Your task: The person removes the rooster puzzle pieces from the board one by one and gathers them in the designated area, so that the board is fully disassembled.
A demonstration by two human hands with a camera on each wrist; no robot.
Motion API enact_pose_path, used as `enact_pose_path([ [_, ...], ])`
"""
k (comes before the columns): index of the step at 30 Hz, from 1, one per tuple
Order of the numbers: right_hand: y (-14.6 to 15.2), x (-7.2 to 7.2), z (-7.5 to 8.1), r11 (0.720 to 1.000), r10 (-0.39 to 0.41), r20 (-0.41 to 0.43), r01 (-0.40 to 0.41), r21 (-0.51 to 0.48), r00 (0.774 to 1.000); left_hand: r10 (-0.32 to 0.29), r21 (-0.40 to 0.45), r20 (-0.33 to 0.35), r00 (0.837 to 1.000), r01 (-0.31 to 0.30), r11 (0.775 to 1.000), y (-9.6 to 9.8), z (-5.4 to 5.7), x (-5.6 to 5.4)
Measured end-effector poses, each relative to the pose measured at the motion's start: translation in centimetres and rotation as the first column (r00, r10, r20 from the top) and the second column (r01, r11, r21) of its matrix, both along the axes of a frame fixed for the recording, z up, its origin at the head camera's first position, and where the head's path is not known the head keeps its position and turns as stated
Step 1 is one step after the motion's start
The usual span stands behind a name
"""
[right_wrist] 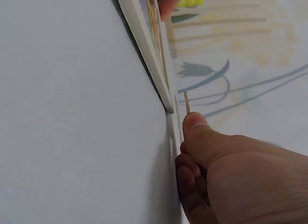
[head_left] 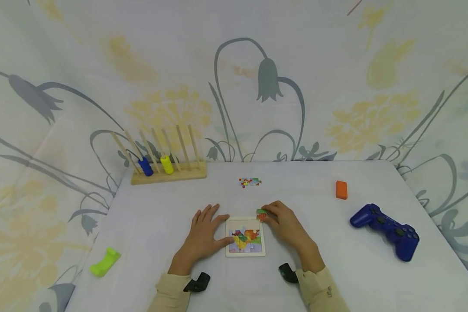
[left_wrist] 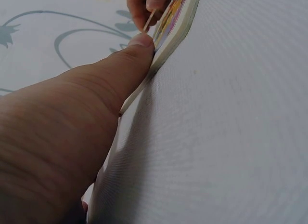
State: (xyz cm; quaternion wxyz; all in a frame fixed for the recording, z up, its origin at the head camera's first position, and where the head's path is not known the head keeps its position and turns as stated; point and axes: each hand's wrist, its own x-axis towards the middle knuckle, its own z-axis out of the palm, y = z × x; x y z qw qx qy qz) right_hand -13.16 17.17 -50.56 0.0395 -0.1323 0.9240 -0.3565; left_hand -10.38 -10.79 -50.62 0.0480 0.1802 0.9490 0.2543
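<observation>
A small puzzle tray (head_left: 245, 255) with a pale frame lies on the table, its lower part filled with colourful joined pieces and its upper part bare. My left hand (head_left: 203, 236) rests at the tray's left side, fingers spread, its thumb (left_wrist: 137, 48) on the frame and edge pieces. Between thumb and fingers my right hand (head_left: 286, 223) pinches a green and red puzzle piece (head_left: 261, 215) over the tray's upper right corner. The right wrist view shows this piece (right_wrist: 187, 102) edge-on, raised off the tray (right_wrist: 147, 55). Farther back lie several joined loose pieces (head_left: 250, 182).
At the back left stands a wooden peg rack (head_left: 169, 175) with blue beads (head_left: 145, 167) and yellow beads (head_left: 167, 165). A lime green block (head_left: 105, 262) lies at left. To the right are an orange block (head_left: 341, 190) and a blue game controller (head_left: 386, 229).
</observation>
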Motion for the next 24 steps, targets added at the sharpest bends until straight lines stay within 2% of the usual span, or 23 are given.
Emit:
enact_pose_path([
  [6, 1.2, -2.7, -0.9, 0.997, -0.071, 0.003, 0.071, -0.014, 0.997, 0.011, -0.015, -0.004, 1.000, -0.011, 1.000, -0.1, -0.5, -0.1],
  [14, 2.2, -6.9, -0.7, 0.996, -0.088, -0.025, 0.089, 0.012, 0.996, 0.011, 0.000, -0.005, 1.000, -0.011, 1.000, -0.1, -0.6, -0.1],
  [19, 2.3, -8.6, -0.5, 0.996, -0.086, -0.012, 0.086, 0.014, 0.996, 0.013, -0.002, -0.002, 1.000, -0.013, 1.000, -0.1, -0.5, -0.1],
  [24, 2.3, -9.8, -0.5, 0.996, -0.086, -0.003, 0.086, 0.026, 0.996, 0.010, -0.008, 0.000, 1.000, -0.010, 1.000, -0.1, -0.8, -0.1],
])
